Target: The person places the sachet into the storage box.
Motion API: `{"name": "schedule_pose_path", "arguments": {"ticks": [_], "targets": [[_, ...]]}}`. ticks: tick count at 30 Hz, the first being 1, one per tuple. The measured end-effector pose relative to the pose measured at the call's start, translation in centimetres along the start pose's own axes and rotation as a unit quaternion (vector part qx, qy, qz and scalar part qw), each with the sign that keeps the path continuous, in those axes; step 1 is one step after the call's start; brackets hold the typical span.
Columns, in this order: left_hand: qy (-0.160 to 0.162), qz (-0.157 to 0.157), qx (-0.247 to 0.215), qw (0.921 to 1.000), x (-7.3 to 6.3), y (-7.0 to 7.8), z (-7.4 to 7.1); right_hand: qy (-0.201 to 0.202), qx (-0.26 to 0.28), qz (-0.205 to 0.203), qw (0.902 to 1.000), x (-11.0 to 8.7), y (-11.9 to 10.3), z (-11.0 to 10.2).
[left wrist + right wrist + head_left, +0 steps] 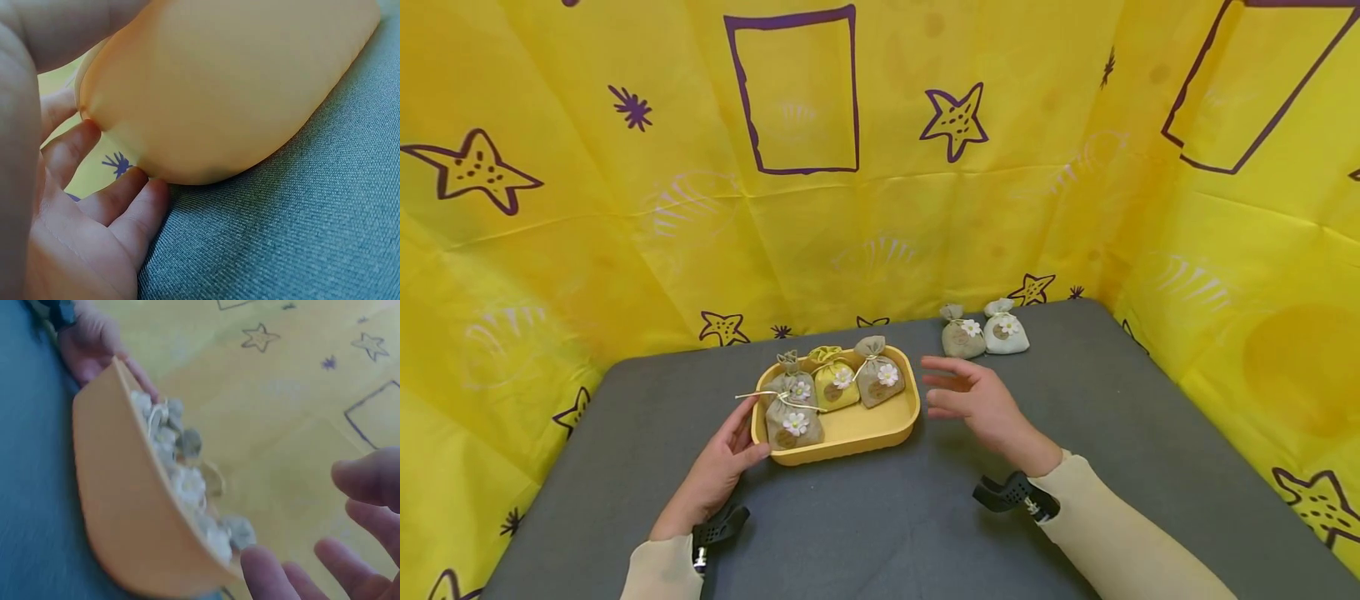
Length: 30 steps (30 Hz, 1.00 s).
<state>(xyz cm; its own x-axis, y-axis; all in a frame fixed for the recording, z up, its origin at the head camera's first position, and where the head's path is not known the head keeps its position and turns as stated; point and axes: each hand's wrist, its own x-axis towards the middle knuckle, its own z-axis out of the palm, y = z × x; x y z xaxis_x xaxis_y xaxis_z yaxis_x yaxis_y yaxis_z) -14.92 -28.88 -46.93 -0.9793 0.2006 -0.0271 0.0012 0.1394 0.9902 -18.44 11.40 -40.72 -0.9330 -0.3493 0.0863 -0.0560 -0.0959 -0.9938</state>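
The yellow tray (850, 429) sat at the centre of the head view on the grey table (880, 517), and I counted four small drawstring sachets in it: a grey one with a daisy at the front left (792, 425), another grey one behind it (793, 385), a yellow one (835, 382) in the middle and a brown-grey one (878, 377) at the back right. My left hand (718, 467) rested against the tray's near left corner; in the left wrist view its fingers (119, 200) touched the tray's rounded outer wall (219, 94) rather than curling round it. My right hand (973, 400) hovered just right of the tray, fingers spread and loose, holding nothing; the right wrist view showed the same splayed fingertips (369, 481) beside the tray's side. Two more sachets, a grey one (962, 335) and a pale blue-white one (1004, 330), stood side by side well apart from the tray, above it and to the right, near the yellow backdrop (880, 167). I judged the loading about two-thirds done, with those two left outside.
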Motion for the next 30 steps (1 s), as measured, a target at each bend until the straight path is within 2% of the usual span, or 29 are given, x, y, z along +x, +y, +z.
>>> {"name": "schedule_pose_path", "arguments": {"ticks": [5, 13, 21, 25, 30], "targets": [[0.001, -0.002, 0.002, 1.0000, 0.0, 0.1, 0.0, 0.026, 0.023, 0.010, 0.9993, -2.2, 0.4, -3.1], [0.001, 0.004, 0.003, 1.0000, -0.1, 0.1, 0.1, 0.067, 0.017, 0.052, 0.9963, -5.4, 2.5, -7.5], [0.004, 0.003, 0.005, 1.0000, -0.1, -0.3, 0.1, 0.085, 0.028, 0.066, 0.9938, -7.7, 3.6, -11.5], [0.002, 0.005, 0.002, 1.0000, 0.0, -0.3, 0.0, 0.094, 0.040, 0.059, 0.9931, -8.1, 3.5, -13.0], [-0.001, 0.011, -0.006, 0.9999, -0.1, -0.1, 0.1, 0.082, 0.045, 0.070, 0.9932, -7.3, 3.7, -15.0]]}}
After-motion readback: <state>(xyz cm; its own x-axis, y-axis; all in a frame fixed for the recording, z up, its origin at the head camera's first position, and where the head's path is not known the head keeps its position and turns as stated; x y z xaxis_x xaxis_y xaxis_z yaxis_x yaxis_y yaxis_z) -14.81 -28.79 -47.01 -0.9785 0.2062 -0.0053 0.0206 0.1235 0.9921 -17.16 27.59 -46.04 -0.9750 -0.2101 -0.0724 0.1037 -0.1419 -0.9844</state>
